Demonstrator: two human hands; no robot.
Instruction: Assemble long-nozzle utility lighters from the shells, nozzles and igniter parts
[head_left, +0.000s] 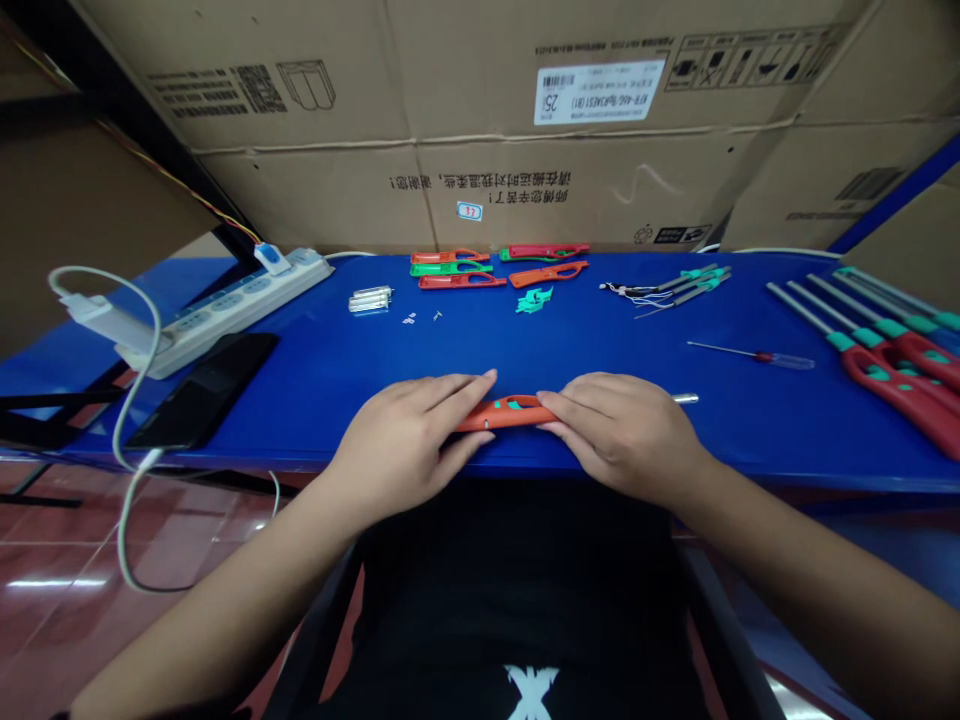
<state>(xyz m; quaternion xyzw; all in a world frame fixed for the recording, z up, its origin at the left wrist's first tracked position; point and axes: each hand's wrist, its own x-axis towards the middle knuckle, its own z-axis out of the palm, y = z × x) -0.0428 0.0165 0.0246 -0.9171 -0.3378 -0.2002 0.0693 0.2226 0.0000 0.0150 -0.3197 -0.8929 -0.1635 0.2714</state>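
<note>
An orange long-nosed gas lighter [499,413] lies level between my hands, close above the table's front edge. My left hand [420,430] is closed round its left end. Around its other end my right hand [622,430] is closed, and a metal tube tip [685,398] pokes out past that hand. Teal parts, including a trigger [523,402], show in the orange body. My fingers and palms cover both ends of the handle.
Behind my hands lie orange lighter shells [549,273], teal triggers [534,300], clear gas tanks [370,299] and igniter rods with wires [675,288]. On the right are a screwdriver [780,359] and assembled red lighters [892,385]. A phone [206,390] and power strip [240,305] sit left.
</note>
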